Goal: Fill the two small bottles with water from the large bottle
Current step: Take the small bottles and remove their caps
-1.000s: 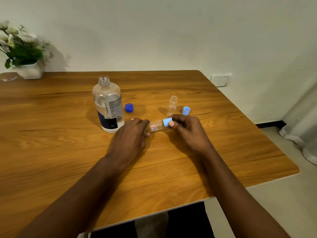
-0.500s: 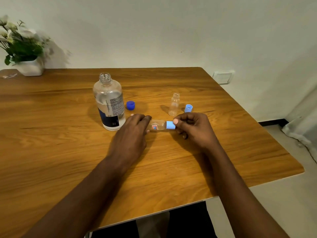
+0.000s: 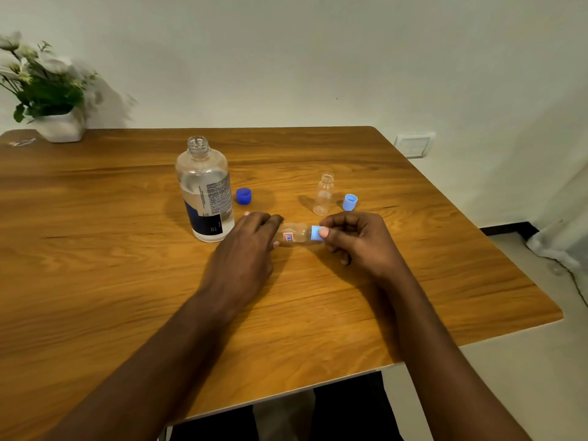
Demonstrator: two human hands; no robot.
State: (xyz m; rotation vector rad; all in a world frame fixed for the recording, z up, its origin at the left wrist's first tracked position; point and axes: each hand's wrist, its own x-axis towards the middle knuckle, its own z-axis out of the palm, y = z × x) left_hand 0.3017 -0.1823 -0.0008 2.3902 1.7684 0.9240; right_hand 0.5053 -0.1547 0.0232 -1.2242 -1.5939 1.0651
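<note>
A large clear bottle (image 3: 205,189) with water stands uncapped on the wooden table (image 3: 127,281); its dark blue cap (image 3: 243,196) lies just to its right. One small clear bottle (image 3: 324,194) stands upright and open, with a light blue cap (image 3: 350,202) beside it. The second small bottle (image 3: 294,233), with a red and blue label, is held on its side between my hands. My left hand (image 3: 246,249) grips its base end. My right hand (image 3: 356,240) pinches its light blue cap (image 3: 316,233) between thumb and fingers.
A white pot with flowers (image 3: 47,100) sits at the table's far left corner. The table's right edge drops to a tiled floor. A wall socket (image 3: 413,144) is on the wall behind.
The view shifted slightly. The small bottle has tilted from angled to nearly level between my hands, and my right thumb has moved on its cap.
</note>
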